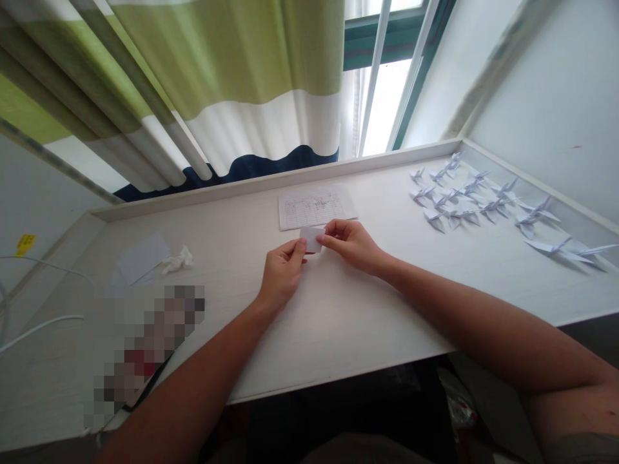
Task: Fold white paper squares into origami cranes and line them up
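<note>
Between my two hands, just above the white desk, is a small folded piece of white paper (312, 239). My left hand (284, 267) pinches its left edge between thumb and fingers. From the other side, my right hand (352, 243) grips the right edge, thumb on top and fingers curled behind. Behind the hands lies a printed sheet (316, 207) with a table of lines and some writing on it. The undersides of the fingers and the back of the folded paper are hidden.
Several folded paper cranes (454, 196) stand in rows at the desk's right. On the left lie blank paper sheets (142, 258), a crumpled tissue (178, 260), a blurred-out device (155, 354) and a white cable (43, 261). A raised rim (271, 183) borders the desk (338, 335) below the curtain (232, 58).
</note>
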The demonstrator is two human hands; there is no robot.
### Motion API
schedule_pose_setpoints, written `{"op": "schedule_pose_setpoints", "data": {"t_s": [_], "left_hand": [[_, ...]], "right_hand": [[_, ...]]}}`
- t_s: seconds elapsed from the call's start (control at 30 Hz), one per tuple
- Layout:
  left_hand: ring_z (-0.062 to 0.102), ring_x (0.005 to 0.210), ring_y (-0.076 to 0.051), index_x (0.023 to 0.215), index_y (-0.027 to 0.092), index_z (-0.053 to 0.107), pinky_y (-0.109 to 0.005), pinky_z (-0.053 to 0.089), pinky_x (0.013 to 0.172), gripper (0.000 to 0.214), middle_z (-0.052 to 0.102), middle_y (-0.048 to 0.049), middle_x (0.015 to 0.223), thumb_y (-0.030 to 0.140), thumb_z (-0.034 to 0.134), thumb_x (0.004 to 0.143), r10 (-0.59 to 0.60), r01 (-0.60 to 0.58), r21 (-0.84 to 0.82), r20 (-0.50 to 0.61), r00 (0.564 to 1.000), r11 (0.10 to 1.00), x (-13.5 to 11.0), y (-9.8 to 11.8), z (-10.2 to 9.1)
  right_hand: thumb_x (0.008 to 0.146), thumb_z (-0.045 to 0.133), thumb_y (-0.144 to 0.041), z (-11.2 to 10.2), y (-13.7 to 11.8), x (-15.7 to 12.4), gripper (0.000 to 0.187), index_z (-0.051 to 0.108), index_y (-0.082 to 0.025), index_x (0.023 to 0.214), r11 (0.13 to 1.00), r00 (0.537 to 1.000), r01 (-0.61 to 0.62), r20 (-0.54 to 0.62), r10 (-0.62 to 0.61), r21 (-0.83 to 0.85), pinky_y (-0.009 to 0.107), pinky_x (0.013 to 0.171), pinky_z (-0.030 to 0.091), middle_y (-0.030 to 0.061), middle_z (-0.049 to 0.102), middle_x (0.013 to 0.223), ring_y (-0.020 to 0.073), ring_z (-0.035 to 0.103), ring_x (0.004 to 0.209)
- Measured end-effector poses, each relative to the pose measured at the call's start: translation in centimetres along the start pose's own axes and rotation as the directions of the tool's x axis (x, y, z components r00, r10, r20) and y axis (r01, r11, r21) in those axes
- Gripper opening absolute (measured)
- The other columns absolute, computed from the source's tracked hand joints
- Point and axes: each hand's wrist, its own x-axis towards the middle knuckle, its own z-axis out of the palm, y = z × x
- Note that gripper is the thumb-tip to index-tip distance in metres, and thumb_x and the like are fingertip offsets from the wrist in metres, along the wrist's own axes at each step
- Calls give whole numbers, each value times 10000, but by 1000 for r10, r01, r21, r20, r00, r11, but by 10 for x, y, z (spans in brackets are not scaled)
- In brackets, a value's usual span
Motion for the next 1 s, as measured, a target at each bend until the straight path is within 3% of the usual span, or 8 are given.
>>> {"op": "schedule_pose_setpoints", "data": {"t_s": [0.13,0.23,0.37,0.47,0.57,0.7,0.87,1.0], "left_hand": [[700,747,-222,822,187,819,-328,513,755,459,786,-72,753,617,702,928,25,-38,200,66,998,979,-2,0,-4],[688,809,-240,787,209,809,-339,505,788,433,787,-71,802,567,647,971,71,-112,301,144,987,947,-3,0,-5],[598,948,-286,716,246,768,-413,478,900,275,750,-64,808,446,724,900,169,-210,573,124,978,792,-1,-6,-9],[556,1022,-317,725,247,767,-513,446,998,210,750,-88,929,400,746,866,180,-223,663,133,975,715,2,-9,-12],[534,1130,-338,807,250,793,-558,422,1059,161,729,-96,1075,379,735,883,146,-207,729,147,978,653,2,-7,-13],[520,1226,-338,1000,269,812,-544,418,1105,137,701,-85,1177,329,751,893,111,-202,785,170,979,585,1,-1,-15],[570,1180,-311,907,248,798,-509,442,1085,44,752,-63,1109,251,754,909,174,-341,745,296,939,573,4,0,-20],[614,1096,-292,855,227,771,-485,482,1009,92,770,-60,1034,202,717,925,220,-408,719,345,912,562,3,-1,-20]], "right_hand": [[809,797,-402,-3,-3,-1,245,702,-188,882,998,999,-30,16,30,-51,326,745,504,25,729,881,164,646,772],[835,775,-380,-4,-5,-1,209,752,-186,910,993,995,55,85,-47,-101,362,872,527,48,775,942,189,685,877],[873,730,-353,-9,0,1,186,762,-176,918,981,987,73,152,-46,-179,353,833,529,60,778,913,192,687,859],[867,709,-265,-13,2,3,143,762,-182,971,942,982,101,182,-44,-319,345,803,519,55,764,900,193,680,831],[874,700,-207,-16,1,4,82,750,-193,937,870,970,185,228,-86,-457,350,852,502,67,769,964,207,676,902],[888,686,-162,-19,0,4,69,730,-194,930,811,952,266,275,-136,-521,351,873,487,67,758,982,221,655,951],[923,678,-167,-21,6,8,83,723,-203,864,776,912,377,347,-218,-505,376,902,490,59,762,925,226,653,933],[925,654,-131,-25,7,10,127,740,-208,870,730,885,434,401,-236,-528,399,929,495,62,767,946,230,663,937]]}}
